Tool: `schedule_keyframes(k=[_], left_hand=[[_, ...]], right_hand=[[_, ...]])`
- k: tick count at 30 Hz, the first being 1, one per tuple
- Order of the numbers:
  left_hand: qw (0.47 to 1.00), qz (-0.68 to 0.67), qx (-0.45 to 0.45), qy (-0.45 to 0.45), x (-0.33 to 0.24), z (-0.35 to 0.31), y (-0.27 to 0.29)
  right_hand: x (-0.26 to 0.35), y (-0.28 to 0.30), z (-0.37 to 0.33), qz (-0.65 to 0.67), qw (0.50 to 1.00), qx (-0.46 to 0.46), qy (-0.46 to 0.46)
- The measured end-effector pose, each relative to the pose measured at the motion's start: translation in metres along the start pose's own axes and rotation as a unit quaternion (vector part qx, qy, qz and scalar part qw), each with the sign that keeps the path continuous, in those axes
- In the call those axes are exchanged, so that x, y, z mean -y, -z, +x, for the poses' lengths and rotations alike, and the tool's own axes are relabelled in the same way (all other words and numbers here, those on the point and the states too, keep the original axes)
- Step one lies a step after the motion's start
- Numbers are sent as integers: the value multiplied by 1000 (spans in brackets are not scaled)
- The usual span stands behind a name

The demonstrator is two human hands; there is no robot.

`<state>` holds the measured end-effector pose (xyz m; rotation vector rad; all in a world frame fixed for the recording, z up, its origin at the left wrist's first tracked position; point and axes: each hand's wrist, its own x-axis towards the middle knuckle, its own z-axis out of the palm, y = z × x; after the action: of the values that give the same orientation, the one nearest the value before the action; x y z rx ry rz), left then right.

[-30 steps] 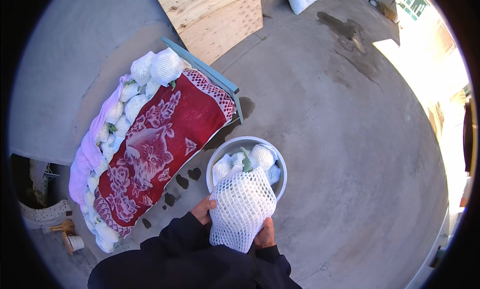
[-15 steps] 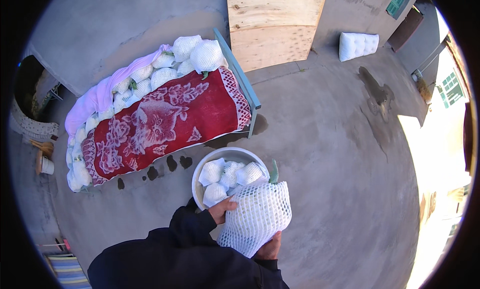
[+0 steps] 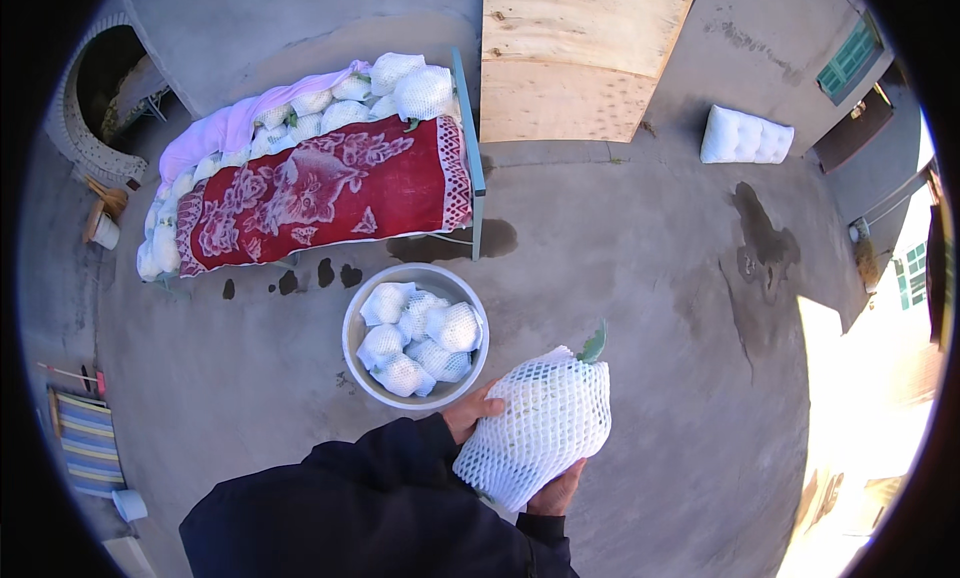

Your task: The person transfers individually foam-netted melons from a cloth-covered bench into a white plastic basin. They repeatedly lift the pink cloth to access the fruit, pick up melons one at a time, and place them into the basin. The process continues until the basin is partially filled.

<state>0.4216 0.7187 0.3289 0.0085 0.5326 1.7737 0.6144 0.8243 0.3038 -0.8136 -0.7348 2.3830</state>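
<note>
We hold a large white netted bundle [image 3: 540, 423] in both hands, in front of our body, to the right of a round metal basin [image 3: 352, 353] and nearer to us. Our left hand [image 3: 473, 411] is half curled against the bundle's left side, thumb lying on the netting; our right hand [image 3: 557, 488] is cupped under its lower right side. A green leaf [image 3: 594, 343] sticks out at the top

Most of our fingers are hidden behind the bundle, and we cannot make out what lies inside the mesh. Dark sleeves [image 3: 390, 458] cover our forearms, and the striped item [image 3: 88, 438] at the far left is too small to identify

The grey floor [image 3: 660, 428] carries dark wet patches [image 3: 770, 238]. Several wrapped bundles [image 3: 440, 360] sit in the basin. Beyond it we see a blue-green frame [image 3: 470, 148] bearing a red patterned cloth [image 3: 320, 193], more netted pieces [image 3: 345, 115] and a lilac cloth [image 3: 230, 128]. A wooden panel [image 3: 575, 58] stands near the frame, and a white cushion [image 3: 747, 136] leans by the wall [image 3: 755, 43]
</note>
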Motion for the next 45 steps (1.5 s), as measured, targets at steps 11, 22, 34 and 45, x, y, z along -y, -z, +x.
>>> schedule_keyframes(k=[11, 22, 34, 45], left_hand=[[995, -57, -43, -73, 1, 83, -21], [987, -108, -43, -114, -50, 256, -22], [922, -269, -70, -269, -181, 368, 5], [834, -189, -194, -481, -365, 427, 18]], right_hand=[[83, 0, 109, -50, 996, 63, -42], [184, -32, 285, -149, 979, 124, -62], [206, -155, 520, -197, 929, 262, -174], [169, -315, 749, -280, 823, 378, -317]])
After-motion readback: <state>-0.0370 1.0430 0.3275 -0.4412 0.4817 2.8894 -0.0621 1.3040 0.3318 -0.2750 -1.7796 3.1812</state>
